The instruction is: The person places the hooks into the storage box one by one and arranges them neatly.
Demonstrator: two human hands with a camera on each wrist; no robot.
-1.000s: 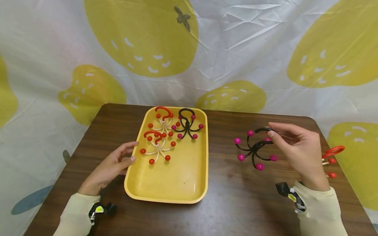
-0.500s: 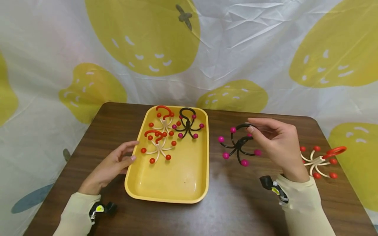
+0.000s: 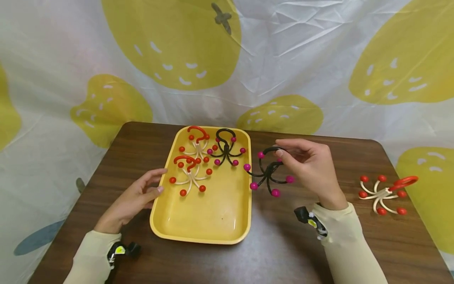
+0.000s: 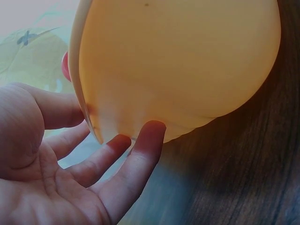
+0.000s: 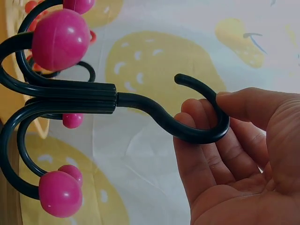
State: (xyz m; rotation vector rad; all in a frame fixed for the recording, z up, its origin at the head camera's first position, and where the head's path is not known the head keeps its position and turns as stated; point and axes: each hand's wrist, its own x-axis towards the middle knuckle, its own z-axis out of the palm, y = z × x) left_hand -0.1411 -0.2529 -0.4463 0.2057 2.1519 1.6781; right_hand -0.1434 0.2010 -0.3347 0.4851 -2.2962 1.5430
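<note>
In the head view, my right hand [image 3: 305,165] pinches the curved top of a black multi-arm hanger [image 3: 268,170] with magenta ball tips. The hanger is held up at the right rim of the yellow tray [image 3: 213,221]. The right wrist view shows thumb and fingers on its hook [image 5: 206,136]. My left hand [image 3: 138,197] touches the tray's left side; in the left wrist view its fairly straight fingers [image 4: 150,136] rest against the outer wall. Inside the tray stand another black hanger [image 3: 226,150] and two cream hangers with red hooks and balls, a rear one [image 3: 198,148] and a nearer one [image 3: 190,177].
Another cream hanger [image 3: 383,194] with a red hook lies on the brown table [image 3: 283,252] near its right edge. Behind the table hangs a white cloth [image 3: 276,71] with yellow fruit prints. The tray's near half shows bare bottom.
My right hand has moved left with the black hanger, from over the right part of the table to the tray's rim. The cream hanger at right has come into full view. My left hand stays put.
</note>
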